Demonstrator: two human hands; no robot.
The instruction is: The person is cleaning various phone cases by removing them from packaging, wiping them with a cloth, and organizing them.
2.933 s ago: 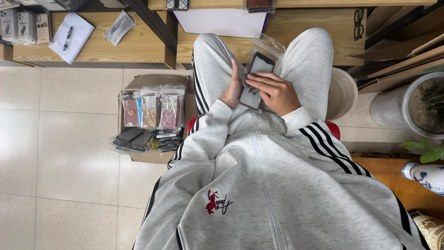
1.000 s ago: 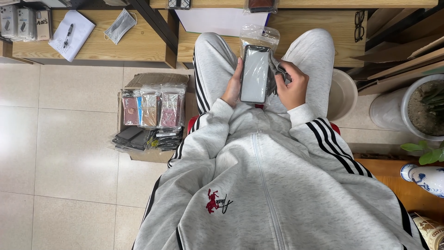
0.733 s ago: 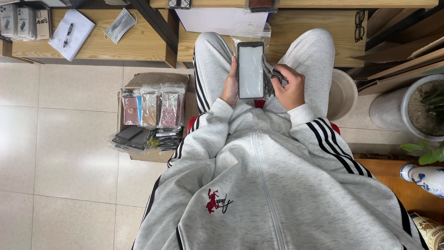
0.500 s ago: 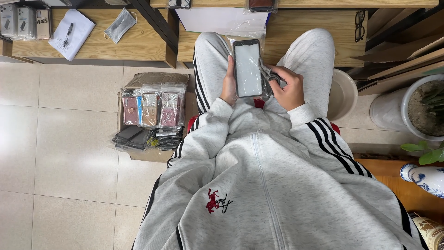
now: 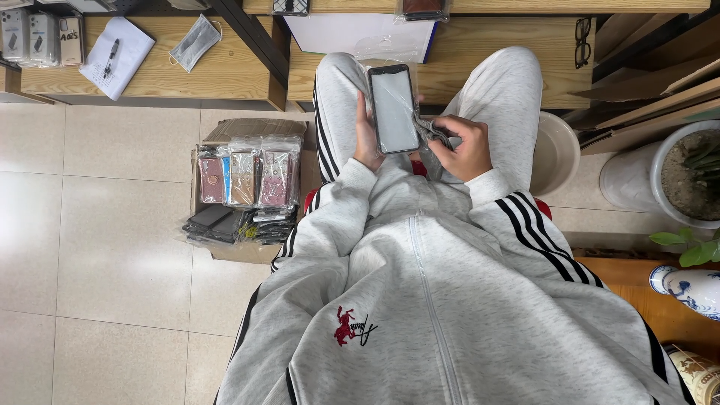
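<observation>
- The phone (image 5: 394,107), a dark slab with a pale glossy face turned up, is held above the lap, between the two grey knees, in front of the wooden shelf.
- The left hand (image 5: 365,139) grips the phone along its left edge and lower part, fingers closed around it from behind; this seems a steady hold, and the thumb is best kept off the glass.
- The right hand (image 5: 465,146) is closed on a small grey cloth (image 5: 429,133), which touches the lower right edge of the phone. To wipe well, I judge it better to press the cloth flat and go in one direction, with light force.
- A clear plastic bag (image 5: 390,52) lies just behind the top of the phone, on the left knee; it should stay there, away from the cloth.
- On the floor at the left stands a cardboard box (image 5: 247,131) with phone cases in bags (image 5: 251,176).
- Further away, a notepad (image 5: 116,49) and a face mask (image 5: 193,41) lie on the wooden shelf (image 5: 157,75).
</observation>
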